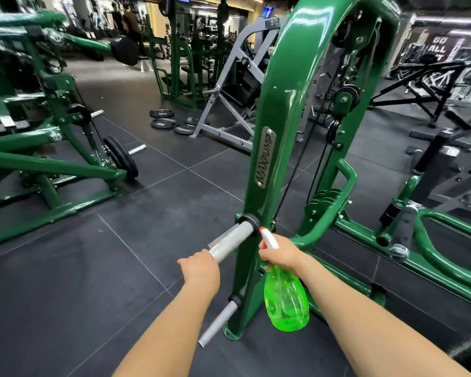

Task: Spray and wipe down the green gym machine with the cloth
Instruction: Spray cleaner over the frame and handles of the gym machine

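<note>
Glossy green machine [280, 110], upright; spray bottle [286, 303] beside.

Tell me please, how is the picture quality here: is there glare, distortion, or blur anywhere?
Head view: strong white glare streaks run down the glossy green machine upright; wide-angle distortion bends the upright and the floor tile lines toward the edges; the far background is soft and its wall lettering is hard to read; the spray bottle in the right hand and the left hand on the silver peg look sharp.

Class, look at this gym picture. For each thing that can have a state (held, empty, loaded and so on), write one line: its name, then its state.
spray bottle: held upright, a little liquid at the bottom
right hand: grips the bottle's neck
left hand: wrapped round the peg's end
upper plate peg: no plates on it
lower plate peg: no plates on it
cloth: not visible
</note>
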### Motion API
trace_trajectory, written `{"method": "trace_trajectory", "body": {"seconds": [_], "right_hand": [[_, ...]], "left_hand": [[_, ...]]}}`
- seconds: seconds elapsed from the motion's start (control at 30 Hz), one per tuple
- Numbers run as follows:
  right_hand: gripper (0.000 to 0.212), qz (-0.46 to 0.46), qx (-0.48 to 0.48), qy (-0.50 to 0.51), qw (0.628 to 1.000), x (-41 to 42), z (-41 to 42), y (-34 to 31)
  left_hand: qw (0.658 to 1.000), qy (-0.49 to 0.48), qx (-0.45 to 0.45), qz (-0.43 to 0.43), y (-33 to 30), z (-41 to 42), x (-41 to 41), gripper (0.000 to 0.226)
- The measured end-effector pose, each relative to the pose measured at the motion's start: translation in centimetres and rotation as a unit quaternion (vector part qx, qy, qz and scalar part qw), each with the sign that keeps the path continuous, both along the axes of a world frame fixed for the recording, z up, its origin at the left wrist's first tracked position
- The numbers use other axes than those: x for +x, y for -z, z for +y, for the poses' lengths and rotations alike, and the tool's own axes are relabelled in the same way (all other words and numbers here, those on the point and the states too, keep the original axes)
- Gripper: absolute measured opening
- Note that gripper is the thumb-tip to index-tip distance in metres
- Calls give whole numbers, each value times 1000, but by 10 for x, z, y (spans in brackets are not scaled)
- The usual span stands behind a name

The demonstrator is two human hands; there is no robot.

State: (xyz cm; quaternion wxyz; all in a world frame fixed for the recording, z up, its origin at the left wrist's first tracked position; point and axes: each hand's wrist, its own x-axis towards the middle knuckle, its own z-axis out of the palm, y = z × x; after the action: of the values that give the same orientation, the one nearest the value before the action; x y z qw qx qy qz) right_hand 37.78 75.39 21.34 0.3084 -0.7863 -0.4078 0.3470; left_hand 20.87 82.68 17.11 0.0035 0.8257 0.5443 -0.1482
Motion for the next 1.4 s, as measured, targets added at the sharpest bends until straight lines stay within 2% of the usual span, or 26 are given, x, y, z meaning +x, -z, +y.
{"method": "trace_trajectory", "body": {"seconds": [0.1,0.17,0.3,0.47,0.63,0.8,0.93,1.0,1.13,1.2,1.27,1.4], "right_hand": [[14,47,-24,-30,998,-19,-6,4],[14,62,-37,-67,995,-33,-7,5],[16,79,-61,-142,985,-60,-6,8],[23,135,-70,-145,978,-81,-5,15],[22,88,-59,-129,986,-78,-2,27],[19,66,-114,-174,976,-71,-13,48],[13,61,-98,-113,987,-61,-25,71],[13,24,-101,-84,991,-52,-32,86],[18,-19,-119,-43,992,-35,-40,117],[15,-41,-129,-50,990,-31,-41,135],[9,-62,-142,-65,986,-29,-41,155],[8,-67,-180,-55,980,-24,-39,203]], "left_hand": [[999,30,-8,-11,4,-5,-16,73],[999,42,-16,-29,5,-4,-24,79],[996,54,-32,-65,11,-3,-38,75],[992,50,-56,-106,15,-5,-43,77],[988,49,-35,-139,28,-11,-43,70],[985,19,4,-172,37,-13,-35,63],[975,-5,32,-218,43,-13,-36,51],[965,-27,35,-259,48,-17,-36,53],[925,-112,-4,-362,69,-41,-31,73],[917,-179,-35,-354,85,-50,-28,77],[925,-210,-65,-310,106,-53,-26,77],[958,-153,-128,-207,155,-59,-30,72]]}}
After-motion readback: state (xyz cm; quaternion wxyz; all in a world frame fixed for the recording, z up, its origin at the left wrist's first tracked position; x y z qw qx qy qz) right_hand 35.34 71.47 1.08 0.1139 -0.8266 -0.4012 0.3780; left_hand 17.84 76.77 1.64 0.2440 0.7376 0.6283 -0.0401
